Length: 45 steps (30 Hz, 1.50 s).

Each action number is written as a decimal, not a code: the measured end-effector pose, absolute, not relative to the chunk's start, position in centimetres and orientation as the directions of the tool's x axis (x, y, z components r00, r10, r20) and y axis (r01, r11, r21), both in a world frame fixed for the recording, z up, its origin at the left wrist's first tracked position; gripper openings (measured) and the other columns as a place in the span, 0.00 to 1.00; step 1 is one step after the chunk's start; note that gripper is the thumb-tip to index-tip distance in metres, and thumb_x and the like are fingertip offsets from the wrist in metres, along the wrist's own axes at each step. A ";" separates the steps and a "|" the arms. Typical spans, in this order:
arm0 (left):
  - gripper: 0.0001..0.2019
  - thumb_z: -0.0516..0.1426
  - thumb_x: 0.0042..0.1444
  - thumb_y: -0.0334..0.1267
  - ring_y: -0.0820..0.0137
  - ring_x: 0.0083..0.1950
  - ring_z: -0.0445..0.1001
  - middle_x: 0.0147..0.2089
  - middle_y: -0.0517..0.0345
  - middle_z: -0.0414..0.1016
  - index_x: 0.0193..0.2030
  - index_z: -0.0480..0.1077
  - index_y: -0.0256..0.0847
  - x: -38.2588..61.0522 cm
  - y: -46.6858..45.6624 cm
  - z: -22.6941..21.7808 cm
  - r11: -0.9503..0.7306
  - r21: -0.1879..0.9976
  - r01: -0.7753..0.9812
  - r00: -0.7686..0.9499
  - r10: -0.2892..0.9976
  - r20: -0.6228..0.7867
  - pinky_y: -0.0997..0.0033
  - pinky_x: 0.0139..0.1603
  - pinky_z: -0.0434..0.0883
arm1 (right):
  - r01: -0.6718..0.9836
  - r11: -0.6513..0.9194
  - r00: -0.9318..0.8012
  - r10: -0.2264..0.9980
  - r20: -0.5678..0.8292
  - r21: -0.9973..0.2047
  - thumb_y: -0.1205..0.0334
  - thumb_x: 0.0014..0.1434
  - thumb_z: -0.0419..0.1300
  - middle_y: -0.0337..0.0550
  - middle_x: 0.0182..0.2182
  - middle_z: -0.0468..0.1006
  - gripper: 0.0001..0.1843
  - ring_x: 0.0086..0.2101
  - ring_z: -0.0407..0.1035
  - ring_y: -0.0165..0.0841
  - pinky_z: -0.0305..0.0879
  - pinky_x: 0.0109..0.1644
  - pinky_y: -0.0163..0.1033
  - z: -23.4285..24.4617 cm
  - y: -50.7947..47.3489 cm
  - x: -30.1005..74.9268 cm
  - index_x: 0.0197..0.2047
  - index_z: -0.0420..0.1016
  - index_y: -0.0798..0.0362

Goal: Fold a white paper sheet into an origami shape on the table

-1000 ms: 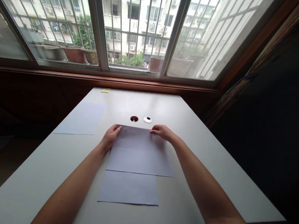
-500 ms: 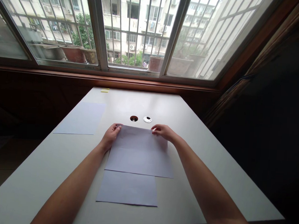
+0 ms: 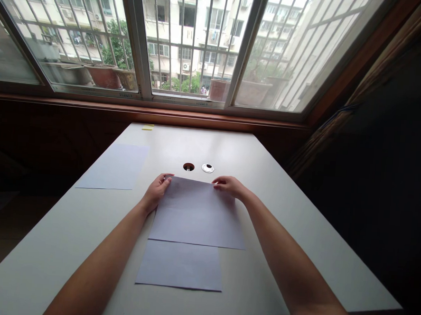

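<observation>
A pale sheet of paper (image 3: 196, 216) is held at its far edge by both hands, tilted a little over the table. At its far left corner my left hand (image 3: 157, 191) pinches it, thumb on top. My right hand (image 3: 229, 185) grips the far edge towards the right corner, fingers bent around it. Beneath and nearer to me lies a second sheet of paper (image 3: 180, 265), its upper part covered by the held one. How far the held sheet is lifted is hard to judge.
Another sheet of paper (image 3: 112, 166) lies at the left on the white table (image 3: 271, 218). Beyond my hands are a round cable hole (image 3: 188, 166) and a round silver cover (image 3: 207, 168). Yellow strips (image 3: 148, 127) sit at the far edge, below a barred window (image 3: 192, 47).
The held sheet's near edge has shifted very slightly to the right. Both hands keep nearly the same place and grip.
</observation>
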<state>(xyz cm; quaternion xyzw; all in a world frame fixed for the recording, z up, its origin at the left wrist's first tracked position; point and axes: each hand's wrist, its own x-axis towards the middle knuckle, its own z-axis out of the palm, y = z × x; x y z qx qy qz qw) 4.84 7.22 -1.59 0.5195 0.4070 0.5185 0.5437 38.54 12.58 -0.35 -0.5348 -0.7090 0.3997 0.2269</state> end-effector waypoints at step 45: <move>0.19 0.60 0.56 0.50 0.68 0.33 0.71 0.35 0.59 0.74 0.50 0.70 0.43 4.4 7.3 -2.0 -0.138 0.987 0.080 0.020 0.990 0.137 0.73 0.31 0.65 | 0.547 0.108 -0.347 0.932 -0.108 -0.830 0.59 0.49 0.68 0.40 0.38 0.82 0.18 0.40 0.74 0.35 0.66 0.49 0.38 -0.6 12.4 38.1 0.45 0.82 0.48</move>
